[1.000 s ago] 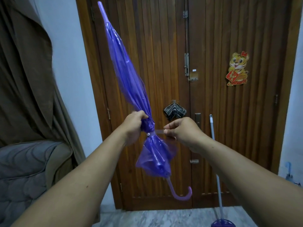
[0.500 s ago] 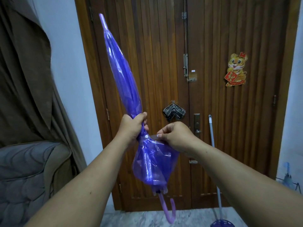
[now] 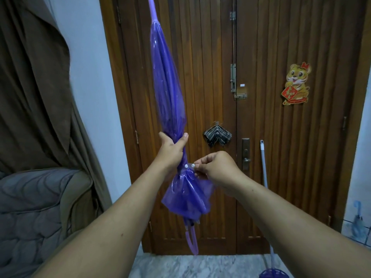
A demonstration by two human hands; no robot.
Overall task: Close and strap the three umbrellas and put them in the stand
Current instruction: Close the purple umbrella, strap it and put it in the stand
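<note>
A folded purple translucent umbrella (image 3: 167, 93) stands nearly upright in front of me, tip up past the frame's top, curved handle (image 3: 191, 240) hanging down. My left hand (image 3: 170, 151) grips the gathered canopy at its narrow waist. Just below it, my right hand (image 3: 213, 169) pinches the clear strap with its white snap (image 3: 189, 165) against the canopy. A pale blue umbrella handle (image 3: 358, 209) shows at the far right edge, above a wire stand (image 3: 361, 230) that is mostly out of frame.
A wooden double door (image 3: 261, 117) fills the background, with a tiger sticker and a small striped cloth hanging by the lock. A mop pole (image 3: 265, 177) leans on the door. A brown curtain and grey cushioned seat (image 3: 40, 207) are at left. The floor is marble.
The umbrella has swung from leaning left to nearly vertical and risen. My right hand now pinches the strap at the snap, below my left hand's grip.
</note>
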